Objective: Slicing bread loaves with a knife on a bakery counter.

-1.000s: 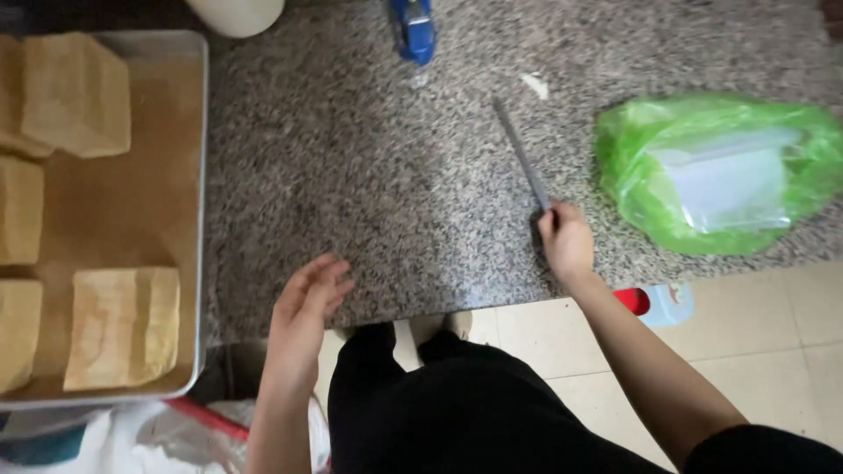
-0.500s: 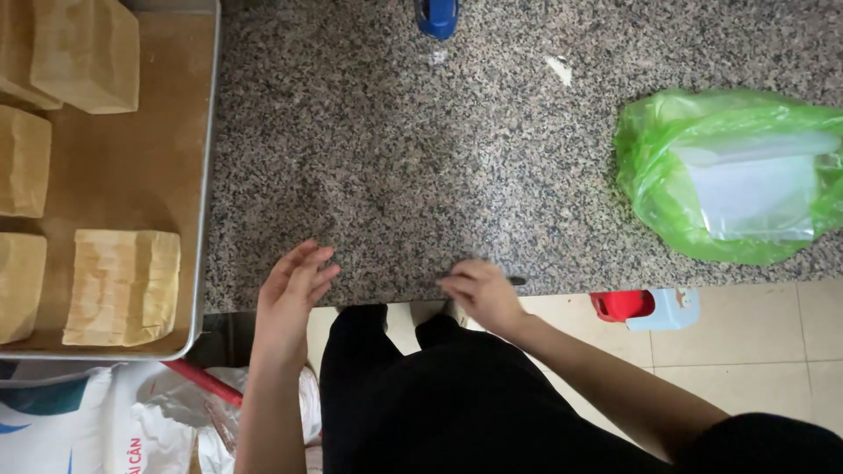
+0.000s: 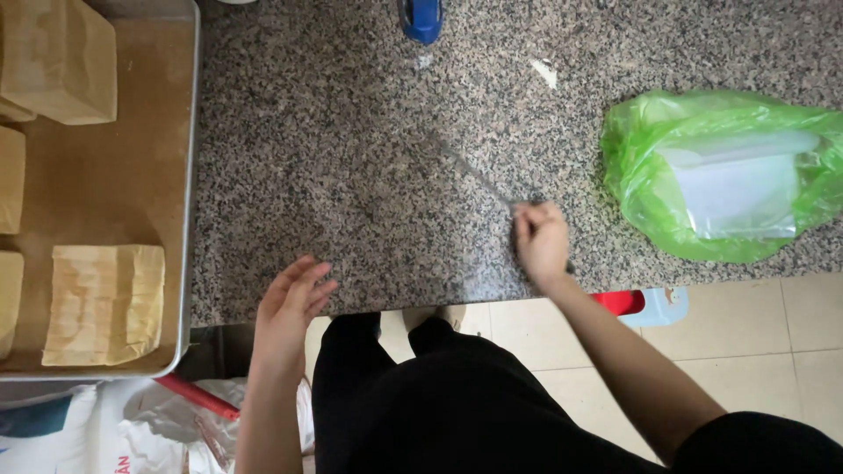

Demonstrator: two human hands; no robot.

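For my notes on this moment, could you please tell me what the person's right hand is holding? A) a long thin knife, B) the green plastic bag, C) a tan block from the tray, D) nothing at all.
A: the right hand is closed on the handle of a long thin knife, its blurred blade lying out over the granite counter.

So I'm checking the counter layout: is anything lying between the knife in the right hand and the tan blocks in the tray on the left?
Nothing visible does. The right hand holds the knife over bare speckled counter, which runs clear to the tray rim. The nearest tan block lies just inside. The left hand hovers at the counter's near edge, below that line.
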